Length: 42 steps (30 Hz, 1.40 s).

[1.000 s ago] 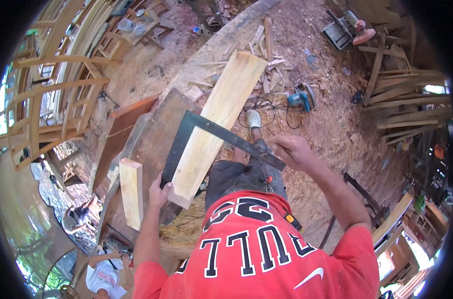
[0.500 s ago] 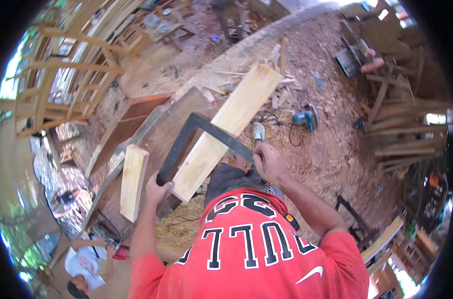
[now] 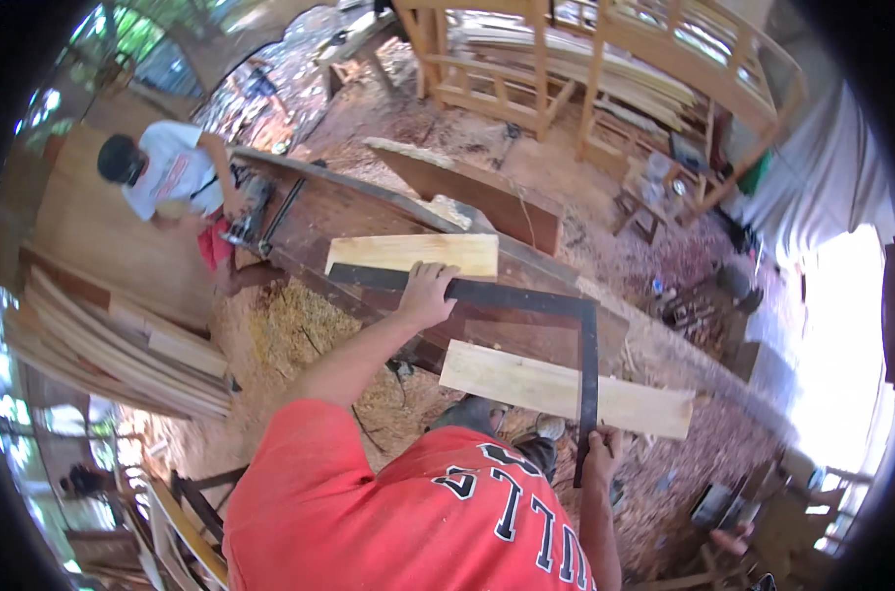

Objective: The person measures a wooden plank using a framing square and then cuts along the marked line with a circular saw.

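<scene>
A brown wooden surface (image 3: 315, 212) runs through a workshop strewn with shavings (image 3: 305, 315), one co-worker (image 3: 177, 167) at its left end. Of two pale boards (image 3: 516, 376), the nearer is crossed by one black square (image 3: 526, 297); the left hand's (image 3: 429, 295) grip clasps its long leg, the right hand's (image 3: 603, 451) its short leg's end.

Woodworking shop: stacked planks (image 3: 123, 347), wooden frames (image 3: 543, 69), shavings (image 3: 305, 320)

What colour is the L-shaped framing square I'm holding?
The framing square is black, showing best in the head view.
</scene>
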{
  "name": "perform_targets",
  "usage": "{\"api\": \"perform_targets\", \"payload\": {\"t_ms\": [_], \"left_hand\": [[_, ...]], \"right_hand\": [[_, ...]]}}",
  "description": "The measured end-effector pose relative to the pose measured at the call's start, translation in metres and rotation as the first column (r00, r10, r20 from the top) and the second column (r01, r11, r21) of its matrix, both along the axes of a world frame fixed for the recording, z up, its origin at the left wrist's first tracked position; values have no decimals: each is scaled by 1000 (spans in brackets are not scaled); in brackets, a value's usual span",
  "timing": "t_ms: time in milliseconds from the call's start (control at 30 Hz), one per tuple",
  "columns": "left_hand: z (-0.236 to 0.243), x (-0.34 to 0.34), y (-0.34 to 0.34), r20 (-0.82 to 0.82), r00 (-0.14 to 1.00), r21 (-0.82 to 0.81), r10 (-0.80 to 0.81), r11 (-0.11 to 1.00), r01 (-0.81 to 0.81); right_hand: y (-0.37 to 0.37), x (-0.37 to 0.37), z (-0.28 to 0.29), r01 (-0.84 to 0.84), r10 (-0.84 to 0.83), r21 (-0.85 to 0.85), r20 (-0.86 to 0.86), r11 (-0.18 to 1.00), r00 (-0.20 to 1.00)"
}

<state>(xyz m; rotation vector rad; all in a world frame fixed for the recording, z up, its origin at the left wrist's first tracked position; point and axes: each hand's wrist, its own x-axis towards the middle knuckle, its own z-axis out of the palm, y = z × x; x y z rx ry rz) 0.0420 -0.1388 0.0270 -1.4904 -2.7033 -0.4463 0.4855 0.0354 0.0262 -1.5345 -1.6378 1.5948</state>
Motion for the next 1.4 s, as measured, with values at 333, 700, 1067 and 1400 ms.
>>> {"api": "perform_targets", "payload": {"t_ms": [333,700,1067,1400], "left_hand": [[-3,164,14,890,448,-21,81,990,-138],[68,171,7,993,-104,-21,-53,797,-603],[148,20,-26,939,340,327,-46,413,-850],[144,-104,18,407,797,560,447,566,-604]], "right_hand": [[34,-106,-38,-149,160,196,-38,969,986],[-13,-216,25,-470,476,86,-240,879,846],[-5,-277,86,-623,588,94,-463,777,663],[43,-180,41,-406,324,-184,-356,895,876]]}}
